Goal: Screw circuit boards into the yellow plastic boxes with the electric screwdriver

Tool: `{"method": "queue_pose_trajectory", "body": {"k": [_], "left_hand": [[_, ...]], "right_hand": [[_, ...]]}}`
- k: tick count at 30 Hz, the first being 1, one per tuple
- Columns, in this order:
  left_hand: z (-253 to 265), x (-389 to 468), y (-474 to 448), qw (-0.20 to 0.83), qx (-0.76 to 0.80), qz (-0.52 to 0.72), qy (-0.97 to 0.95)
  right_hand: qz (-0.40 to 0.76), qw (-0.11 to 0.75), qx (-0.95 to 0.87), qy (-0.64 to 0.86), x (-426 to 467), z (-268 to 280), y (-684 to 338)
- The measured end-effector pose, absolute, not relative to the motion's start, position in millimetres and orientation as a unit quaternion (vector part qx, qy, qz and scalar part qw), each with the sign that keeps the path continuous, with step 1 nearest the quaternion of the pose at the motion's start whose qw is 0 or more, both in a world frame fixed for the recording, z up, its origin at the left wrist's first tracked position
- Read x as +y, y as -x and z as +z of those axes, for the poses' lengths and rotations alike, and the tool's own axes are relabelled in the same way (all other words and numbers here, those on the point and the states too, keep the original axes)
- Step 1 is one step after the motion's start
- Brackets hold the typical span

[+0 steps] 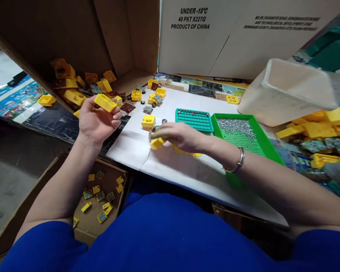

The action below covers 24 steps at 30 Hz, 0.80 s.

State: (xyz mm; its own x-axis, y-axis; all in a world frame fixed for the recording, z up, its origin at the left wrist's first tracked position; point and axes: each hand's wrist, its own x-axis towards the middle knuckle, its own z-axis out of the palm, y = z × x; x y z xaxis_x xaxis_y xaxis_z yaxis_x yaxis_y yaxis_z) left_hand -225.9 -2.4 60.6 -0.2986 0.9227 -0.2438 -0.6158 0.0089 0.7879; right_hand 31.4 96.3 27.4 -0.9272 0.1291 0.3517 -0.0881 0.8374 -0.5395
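Observation:
My left hand [98, 122] is raised at the left end of the white work surface, palm up, its fingers closed around a yellow plastic case [105, 103]. A thin wire shows at that case, beside a smaller yellow piece. Over the middle of the surface, my right hand [183, 136] reaches left, its fingers smeared by motion. Directly under its fingertips is a tilted yellow block [157, 143]; whether the fingers grip it I cannot make out. More yellow pieces [197, 154] lie partly hidden below that hand. Just beyond stands another yellow case [148, 122].
A teal ribbed tray [194, 111] and a green tray [263, 138] of small metal screws sit right of centre. Yellow cases fill a cardboard box [121, 30] at back left. A lower carton [86, 236] holds finished-looking pieces. A translucent bin [294, 90] leans at right.

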Motion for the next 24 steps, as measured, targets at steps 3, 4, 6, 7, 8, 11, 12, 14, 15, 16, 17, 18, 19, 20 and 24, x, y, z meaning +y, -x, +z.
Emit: {"method": "queue_pose_trajectory", "body": {"k": [3, 4, 6, 7, 8, 11, 12, 14, 15, 16, 17, 18, 19, 20, 24], "left_hand": [[68.5, -11.7, 223.3, 0.569, 0.417, 0.676, -0.212], [71.3, -14.2, 220.7, 0.571, 0.415, 0.672, -0.224], [75.5, -18.5, 212.8, 0.579, 0.414, 0.657, -0.247], [76.4, -20.3, 207.8, 0.586, 0.412, 0.647, -0.259], [76.3, -22.0, 202.2, 0.595, 0.409, 0.637, -0.271], [69.7, -27.3, 184.4, 0.630, 0.389, 0.603, -0.297], [65.8, -29.2, 178.7, 0.643, 0.379, 0.594, -0.301], [56.8, -33.4, 168.6, 0.668, 0.349, 0.580, -0.309], [52.1, -35.6, 164.2, 0.678, 0.333, 0.574, -0.315], [47.5, -37.8, 160.2, 0.690, 0.316, 0.566, -0.321], [43.3, -39.9, 156.4, 0.703, 0.302, 0.556, -0.325], [39.5, -41.9, 152.7, 0.717, 0.290, 0.545, -0.324], [36.2, -43.7, 148.8, 0.731, 0.282, 0.535, -0.317], [33.5, -45.2, 144.5, 0.743, 0.277, 0.527, -0.306], [27.8, -49.5, 122.3, 0.760, 0.291, 0.515, -0.269]], "right_hand": [[0.289, 0.171, -0.942, 0.019, 90.1, 22.4, -25.4], [0.324, 0.204, -0.922, 0.055, 90.2, 21.9, -20.7], [0.414, 0.278, -0.855, 0.140, 91.4, 23.4, -9.3], [0.457, 0.308, -0.816, 0.173, 91.3, 25.4, -3.6], [0.489, 0.333, -0.783, 0.191, 90.1, 28.3, 1.4], [0.491, 0.404, -0.754, 0.165, 79.2, 41.0, 7.0], [0.464, 0.423, -0.764, 0.147, 73.7, 45.9, 4.9], [0.403, 0.433, -0.797, 0.124, 62.6, 54.2, -5.0], [0.381, 0.425, -0.812, 0.124, 57.6, 56.9, -12.2], [0.372, 0.412, -0.822, 0.130, 53.1, 58.1, -20.5], [0.379, 0.393, -0.826, 0.142, 49.2, 57.7, -29.5], [0.401, 0.368, -0.825, 0.155, 45.7, 55.7, -38.8], [0.431, 0.336, -0.820, 0.169, 42.3, 52.1, -48.0], [0.462, 0.303, -0.814, 0.178, 39.0, 47.3, -56.9], [0.501, 0.248, -0.810, 0.179, 23.3, 22.3, -84.3]]}}
